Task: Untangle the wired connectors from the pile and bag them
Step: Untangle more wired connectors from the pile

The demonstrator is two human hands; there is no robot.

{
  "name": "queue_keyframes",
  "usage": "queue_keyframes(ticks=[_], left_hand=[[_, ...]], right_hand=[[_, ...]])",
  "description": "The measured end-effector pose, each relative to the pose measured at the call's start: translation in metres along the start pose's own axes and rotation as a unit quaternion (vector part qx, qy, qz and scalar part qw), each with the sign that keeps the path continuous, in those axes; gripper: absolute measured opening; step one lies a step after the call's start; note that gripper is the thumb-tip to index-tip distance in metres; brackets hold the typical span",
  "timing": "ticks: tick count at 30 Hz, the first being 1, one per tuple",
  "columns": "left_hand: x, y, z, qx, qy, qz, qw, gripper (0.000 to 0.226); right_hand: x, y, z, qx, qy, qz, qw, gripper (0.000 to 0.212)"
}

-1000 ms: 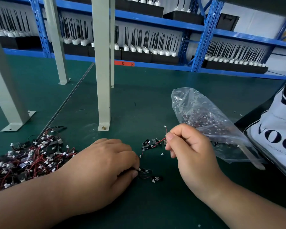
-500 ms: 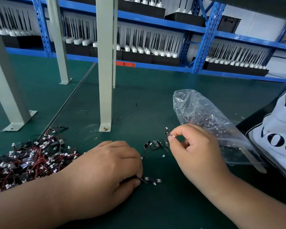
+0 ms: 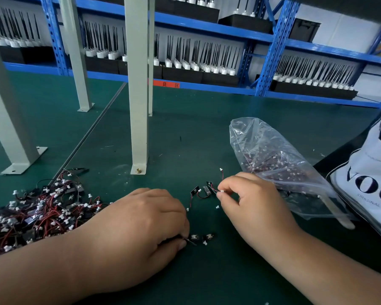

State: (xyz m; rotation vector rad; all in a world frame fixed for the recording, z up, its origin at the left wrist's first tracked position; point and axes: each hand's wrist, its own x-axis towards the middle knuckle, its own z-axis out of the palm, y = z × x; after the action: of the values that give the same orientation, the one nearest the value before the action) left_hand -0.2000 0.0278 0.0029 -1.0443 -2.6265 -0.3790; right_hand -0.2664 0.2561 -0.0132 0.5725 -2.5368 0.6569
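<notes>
A tangled pile of wired connectors (image 3: 37, 214), red and black wires with small white plugs, lies at the left on the green mat. My left hand (image 3: 141, 230) rests on the mat beside it and pinches a black-wired connector (image 3: 193, 238) under thumb and fingertips. My right hand (image 3: 249, 201) pinches the white plug of a red-wired connector (image 3: 222, 175). A few loose connectors (image 3: 201, 191) lie just left of that hand. A clear plastic bag (image 3: 271, 155) holding many connectors lies behind and right of my right hand.
A grey metal post (image 3: 138, 106) bolted to the green mat (image 3: 185, 133) stands just behind the hands; two more posts stand further left. A white printed bag (image 3: 370, 186) lies at the right edge. Blue shelving with trays of black antennas runs along the back.
My right hand has shifted its pinch along the red wire to the white plug and lowered toward the mat. The left hand has kept its hold in place.
</notes>
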Motion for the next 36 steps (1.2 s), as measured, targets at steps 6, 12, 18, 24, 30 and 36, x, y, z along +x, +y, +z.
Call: queue_keyframes(ticks=[6,12,18,24,30,36], left_hand=[[0.000,-0.001,0.001,-0.018,-0.006,-0.001,1.000,0.003],[0.001,-0.002,0.001,-0.003,-0.021,-0.007,1.000,0.006],[0.001,0.000,0.000,0.042,-0.015,-0.027,0.999,0.007],[0.001,-0.001,0.001,0.046,-0.019,-0.062,0.997,0.011],[0.002,-0.001,0.001,0.032,-0.035,-0.063,0.997,0.015],[0.003,0.000,0.000,0.028,-0.038,-0.065,0.997,0.015]], right_hand=[[-0.005,-0.009,-0.008,0.008,-0.029,0.010,0.999,0.019],[-0.011,-0.032,-0.020,-0.029,-0.080,-0.027,0.996,0.015],[-0.023,-0.048,-0.022,-0.076,-0.189,-0.062,0.977,0.029],[-0.021,-0.048,-0.020,-0.004,-0.227,-0.001,0.974,0.018],[-0.020,-0.045,-0.017,0.013,-0.256,0.025,0.966,0.014],[-0.020,-0.044,-0.017,0.016,-0.254,0.031,0.967,0.015]])
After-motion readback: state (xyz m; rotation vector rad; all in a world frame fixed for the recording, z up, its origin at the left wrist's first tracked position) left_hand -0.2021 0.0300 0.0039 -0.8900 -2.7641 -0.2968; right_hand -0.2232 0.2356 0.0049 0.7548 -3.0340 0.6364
